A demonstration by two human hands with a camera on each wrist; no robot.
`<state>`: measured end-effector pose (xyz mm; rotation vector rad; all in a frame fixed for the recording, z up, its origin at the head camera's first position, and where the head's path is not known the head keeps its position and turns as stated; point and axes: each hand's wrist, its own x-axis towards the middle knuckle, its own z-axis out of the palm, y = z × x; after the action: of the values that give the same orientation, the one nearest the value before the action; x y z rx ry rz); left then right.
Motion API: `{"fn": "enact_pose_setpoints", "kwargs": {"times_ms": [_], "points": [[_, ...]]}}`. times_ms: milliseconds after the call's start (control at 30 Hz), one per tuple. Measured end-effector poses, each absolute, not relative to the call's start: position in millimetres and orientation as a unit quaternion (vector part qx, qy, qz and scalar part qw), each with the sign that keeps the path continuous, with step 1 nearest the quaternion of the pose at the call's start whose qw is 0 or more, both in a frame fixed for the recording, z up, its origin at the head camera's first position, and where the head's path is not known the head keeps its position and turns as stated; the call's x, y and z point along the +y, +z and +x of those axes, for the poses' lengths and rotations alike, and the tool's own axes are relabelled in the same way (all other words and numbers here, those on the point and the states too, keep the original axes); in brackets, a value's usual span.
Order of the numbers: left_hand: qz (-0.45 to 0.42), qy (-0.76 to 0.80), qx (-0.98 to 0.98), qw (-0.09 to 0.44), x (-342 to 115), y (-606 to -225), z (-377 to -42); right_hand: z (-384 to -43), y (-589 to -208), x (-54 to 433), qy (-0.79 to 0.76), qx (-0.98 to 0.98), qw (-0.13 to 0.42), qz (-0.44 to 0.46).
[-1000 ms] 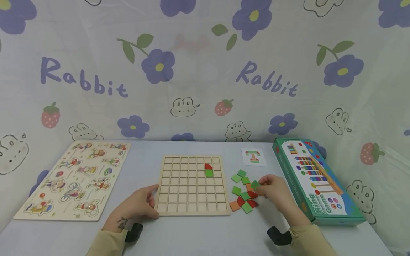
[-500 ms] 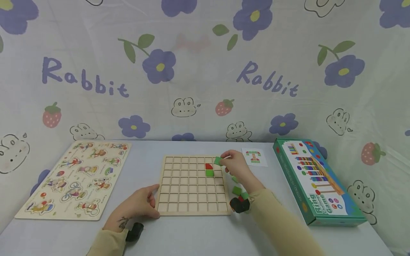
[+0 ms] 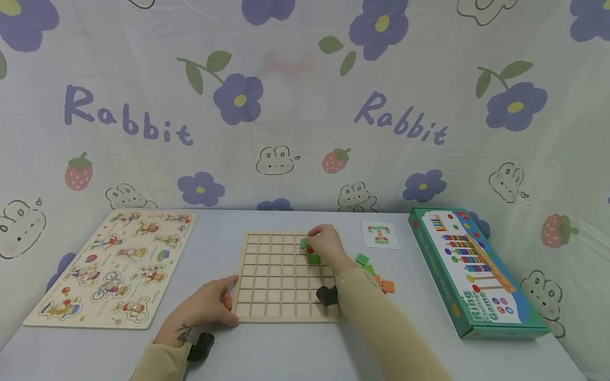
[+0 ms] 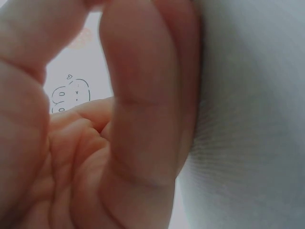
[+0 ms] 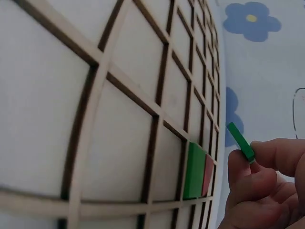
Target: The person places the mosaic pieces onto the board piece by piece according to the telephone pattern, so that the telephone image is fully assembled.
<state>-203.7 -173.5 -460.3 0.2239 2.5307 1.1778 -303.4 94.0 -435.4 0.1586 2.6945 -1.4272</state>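
My right hand pinches a small green square tile between thumb and fingers, above the far rows of the wooden grid board. Seen from the right wrist, the tile is tilted and apart from the grid. Close by, another green tile lies in a cell, with a red piece in the cell behind it; the hand partly covers both in the head view. My left hand rests against the board's left edge, thumb at the near corner and index finger further up; its other fingers are curved.
Loose green tiles and orange tiles lie right of the grid, partly behind the right sleeve. A pattern card lies behind them. A green toy box stands at right, a picture puzzle board at left.
My right hand has taken a green tile from the loose pieces and carried it left and back over the grid's far rows. The left hand stays at the board's edge.
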Motion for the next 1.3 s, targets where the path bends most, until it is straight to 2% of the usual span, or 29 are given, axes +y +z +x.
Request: {"fn": "enact_pose_setpoints", "kwargs": {"times_ms": [300,933,1067,1167,1300], "points": [[0.07,0.418,0.889,0.172,-173.1,-459.6,-203.2,-307.7,-438.4,78.4,-0.354,0.932,0.049,0.062],[0.073,0.42,0.887,0.176,-173.4,-458.3,-203.3,-311.6,-445.9,68.3,-0.244,0.968,0.034,0.054],[0.071,0.418,0.889,0.174,-173.1,-458.1,-203.0,-308.7,-446.0,74.4,-0.302,0.953,0.016,0.034],[0.077,0.416,0.89,0.171,-173.2,-457.0,-202.5,-306.5,-443.8,86.0,-0.419,0.908,0.006,0.009],[0.085,0.414,0.89,0.169,-173.4,-455.5,-202.2,-301.3,-437.3,107.9,-0.564,0.826,0.02,-0.007]]}}
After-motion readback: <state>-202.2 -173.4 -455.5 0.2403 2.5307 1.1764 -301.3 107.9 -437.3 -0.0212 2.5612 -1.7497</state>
